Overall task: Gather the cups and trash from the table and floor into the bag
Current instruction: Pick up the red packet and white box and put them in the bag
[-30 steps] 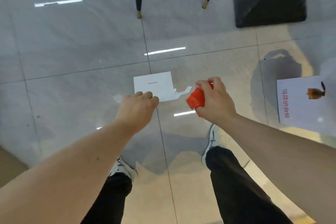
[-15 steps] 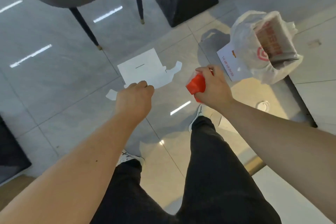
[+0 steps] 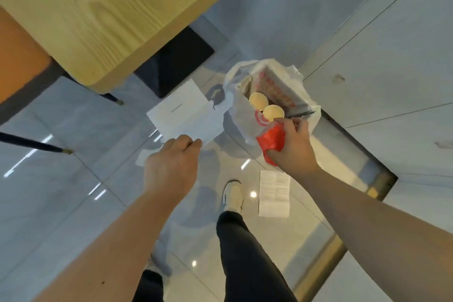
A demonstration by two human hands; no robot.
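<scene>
A person stands over a glossy grey tiled floor (image 3: 73,203). Their right hand (image 3: 293,147), right of centre, grips a crushed red paper cup (image 3: 272,141) at the mouth of a white plastic bag (image 3: 239,110) holding two tan cups (image 3: 273,112). Their left hand (image 3: 171,167), at centre, pinches a flat white cardboard sheet (image 3: 183,111). A receipt (image 3: 274,192) lies by a shoe (image 3: 232,195). A wooden table (image 3: 98,7) fills the upper left.

I see bag (image 3: 239,115) mouth open from above; two cups (image 3: 257,100) inside fill its left, table (image 3: 103,14) well apart.
</scene>
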